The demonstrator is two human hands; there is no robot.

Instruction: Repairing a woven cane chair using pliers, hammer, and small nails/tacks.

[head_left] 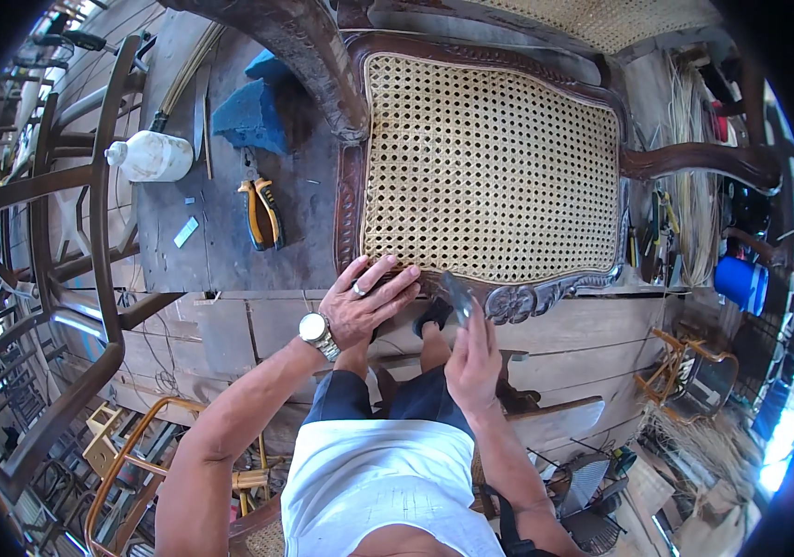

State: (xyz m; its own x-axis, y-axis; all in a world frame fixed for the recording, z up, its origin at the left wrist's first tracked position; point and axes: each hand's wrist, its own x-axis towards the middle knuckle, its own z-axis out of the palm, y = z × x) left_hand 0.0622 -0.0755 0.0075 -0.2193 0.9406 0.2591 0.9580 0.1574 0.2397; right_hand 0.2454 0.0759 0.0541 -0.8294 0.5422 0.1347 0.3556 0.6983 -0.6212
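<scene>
A dark carved wooden chair point(520, 302) lies on the workbench in front of me, its woven cane panel point(494, 167) facing up. My left hand point(364, 302), with a ring and a wristwatch, rests with fingers stretched out on the near left edge of the frame, its fingertips touching the cane. Just right of it, my right hand point(473, 362) is closed round a short dark metal tool point(458, 295). The tool is smeared, so its exact kind is unclear. Its upper end is at the near edge of the frame.
Pliers with yellow and black handles point(260, 213), blue foam pieces point(250, 116) and a white plastic bottle point(157, 156) sit on the workbench point(299, 265) at left. Chair frames point(104, 186) stand further left. Cane strands point(694, 186) and a blue container point(741, 283) are at right.
</scene>
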